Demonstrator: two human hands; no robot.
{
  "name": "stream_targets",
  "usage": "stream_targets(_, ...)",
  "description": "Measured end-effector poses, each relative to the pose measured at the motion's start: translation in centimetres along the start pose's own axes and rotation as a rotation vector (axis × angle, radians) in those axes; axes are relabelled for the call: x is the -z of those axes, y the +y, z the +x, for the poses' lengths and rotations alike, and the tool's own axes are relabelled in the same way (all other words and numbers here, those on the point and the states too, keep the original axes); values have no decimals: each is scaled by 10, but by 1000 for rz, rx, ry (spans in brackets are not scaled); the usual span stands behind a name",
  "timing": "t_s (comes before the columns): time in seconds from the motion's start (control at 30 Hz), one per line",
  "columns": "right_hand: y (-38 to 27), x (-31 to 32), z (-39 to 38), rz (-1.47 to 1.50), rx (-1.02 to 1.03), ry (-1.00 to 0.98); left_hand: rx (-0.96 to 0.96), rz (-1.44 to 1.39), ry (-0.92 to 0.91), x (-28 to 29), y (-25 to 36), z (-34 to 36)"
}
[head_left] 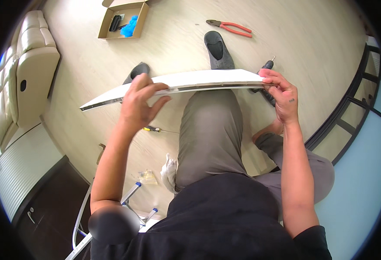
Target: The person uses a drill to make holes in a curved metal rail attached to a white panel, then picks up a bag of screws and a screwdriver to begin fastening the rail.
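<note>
A long white panel (199, 78) with a thin metallic strip along its near edge lies across my raised knee. My left hand (140, 104) is closed on that near edge, left of the middle, fingers over the strip and thumb below. At the panel's right end my right hand (285, 93) pinches the corner, fingers above and thumb at the edge. Behind the right end a black power drill (268, 65) rests on the floor, partly hidden by the panel and my hand. A yellow-and-black screwdriver (152, 128) lies below the left hand.
Red-handled pliers (236, 29) and an open cardboard box (101, 30) lie farther off. Dark slippers (220, 50) are beyond the panel. A stepladder (132, 193) and small plastic bag (148, 177) are lower left; a beige sofa (36, 69) is left, a black frame (350, 97) right.
</note>
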State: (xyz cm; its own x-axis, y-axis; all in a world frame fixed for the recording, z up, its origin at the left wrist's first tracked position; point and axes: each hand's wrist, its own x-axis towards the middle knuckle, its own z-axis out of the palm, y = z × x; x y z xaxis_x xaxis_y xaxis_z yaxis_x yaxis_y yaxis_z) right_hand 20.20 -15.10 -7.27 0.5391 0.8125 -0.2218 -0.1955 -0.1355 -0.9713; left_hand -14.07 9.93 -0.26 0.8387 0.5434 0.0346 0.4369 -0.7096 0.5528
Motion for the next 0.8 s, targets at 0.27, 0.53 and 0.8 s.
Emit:
stream_targets(0.27, 3, -2, -1, 15, -16, 6, -132, 83, 260, -56, 33, 20)
stream_targets(0.53, 3, -3, -2, 14, -23, 21, -163, 83, 279, -58, 28, 23)
stream_targets(0.8, 1, -3, -2, 2, -20, 22, -171, 86, 285, -57, 30, 25)
